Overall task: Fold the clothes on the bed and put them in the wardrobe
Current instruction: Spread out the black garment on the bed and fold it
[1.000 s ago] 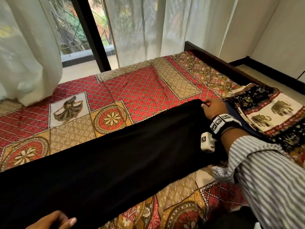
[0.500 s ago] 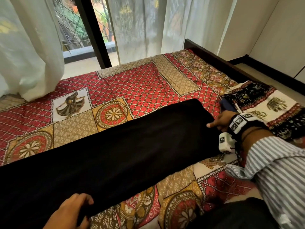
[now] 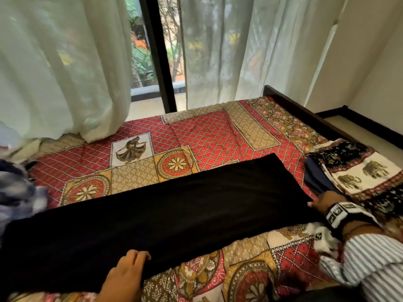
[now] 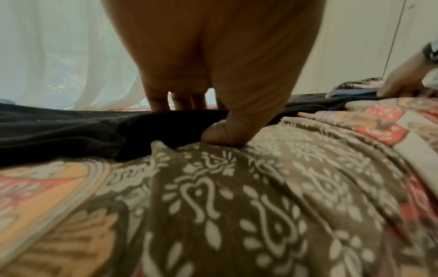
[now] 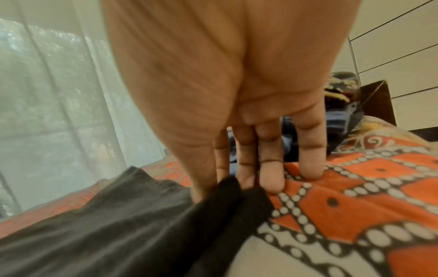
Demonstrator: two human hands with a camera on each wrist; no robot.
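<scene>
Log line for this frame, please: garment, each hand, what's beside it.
black cloth flat on bedspread | left hand grips near edge | right hand pinches right end | elephant-print cloth beside

sheer white curtains (image 3: 65,73), dark window frame (image 3: 160,62), cream wall (image 3: 370,62)

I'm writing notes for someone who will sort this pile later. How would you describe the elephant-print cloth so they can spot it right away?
Start at the bed with its red patchwork cover and go to its right edge, past the long black garment. There lies a cloth with a cream band and dark borders. It alone bears a row of small elephants.
</scene>
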